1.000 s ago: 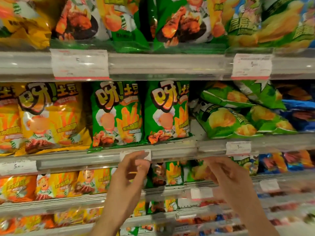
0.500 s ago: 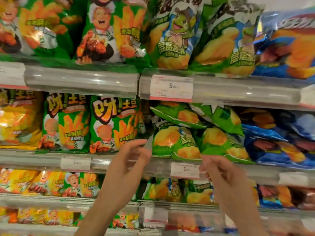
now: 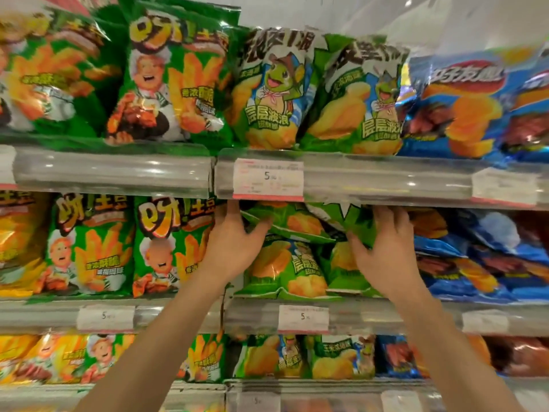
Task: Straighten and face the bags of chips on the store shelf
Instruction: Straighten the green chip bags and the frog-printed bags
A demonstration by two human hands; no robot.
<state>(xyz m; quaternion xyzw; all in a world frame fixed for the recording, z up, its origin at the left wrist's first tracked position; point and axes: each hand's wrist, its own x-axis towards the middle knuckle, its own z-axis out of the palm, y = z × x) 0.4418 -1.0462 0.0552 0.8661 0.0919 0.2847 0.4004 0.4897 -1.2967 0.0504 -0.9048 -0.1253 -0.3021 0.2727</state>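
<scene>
Two bare forearms, no sleeves visible. Left hand [image 3: 230, 248] and right hand [image 3: 386, 257]: ungloved, no rings or watch.

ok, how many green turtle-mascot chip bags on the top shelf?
2. The left turtle bag stands above the central price tag; the right turtle bag touches its right side, beside the blue bags. More may hide behind.
</scene>
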